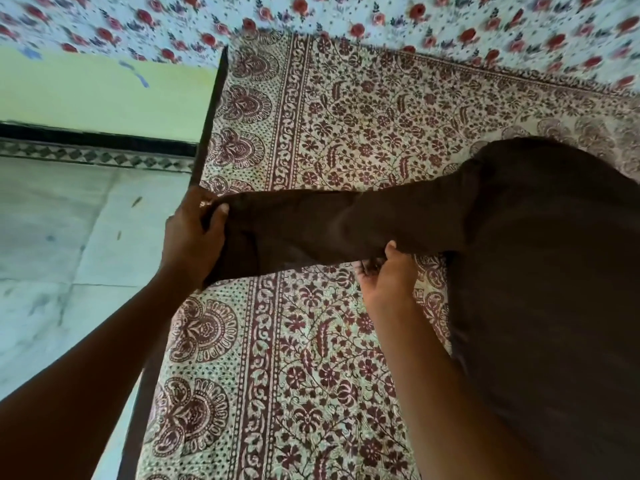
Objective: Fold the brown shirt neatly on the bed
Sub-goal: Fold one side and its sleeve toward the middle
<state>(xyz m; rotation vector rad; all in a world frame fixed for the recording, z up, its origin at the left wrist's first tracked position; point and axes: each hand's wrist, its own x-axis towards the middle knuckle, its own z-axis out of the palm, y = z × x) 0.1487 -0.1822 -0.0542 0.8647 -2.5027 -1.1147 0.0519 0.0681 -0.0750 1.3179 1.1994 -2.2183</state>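
Note:
The brown shirt [540, 271] lies spread on the bed [311, 358], its body filling the right side of the view. One long sleeve stretches out to the left across the patterned bedspread. My left hand [194, 240] grips the cuff end of that sleeve at the bed's left edge. My right hand [384, 275] pinches the sleeve's lower edge near where it joins the body. The shirt's right part runs out of frame.
The bedspread has a maroon floral print with a wide border. A white sheet with red roses [381, 19] covers the far end. The dark bed frame edge [207, 126] runs along the left, with a pale tiled floor [69, 237] and a green wall beyond it.

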